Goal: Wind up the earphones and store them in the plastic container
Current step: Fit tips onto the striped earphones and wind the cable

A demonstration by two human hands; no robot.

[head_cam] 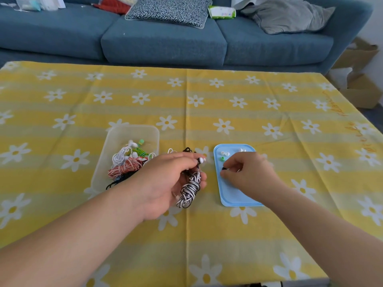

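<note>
My left hand [165, 181] grips a wound bundle of black-and-white striped earphones [189, 190], with a white earbud [202, 160] sticking out past my fingertips. My right hand [246, 172] rests over the blue lid [230, 195] and pinches a small black ear tip [223, 168]. On the lid lie white ear tips [224, 153] and a green one [222, 158]. To the left stands the clear plastic container [116, 137], holding wound earphones in white, red-and-white [126, 168], green and black.
A black earphone cord [187, 150] and a white cord loop lie on the yellow daisy tablecloth [207, 96] between container and lid. Behind the table is a blue sofa [165, 42] with cushions; cardboard boxes [362, 94] stand at the right.
</note>
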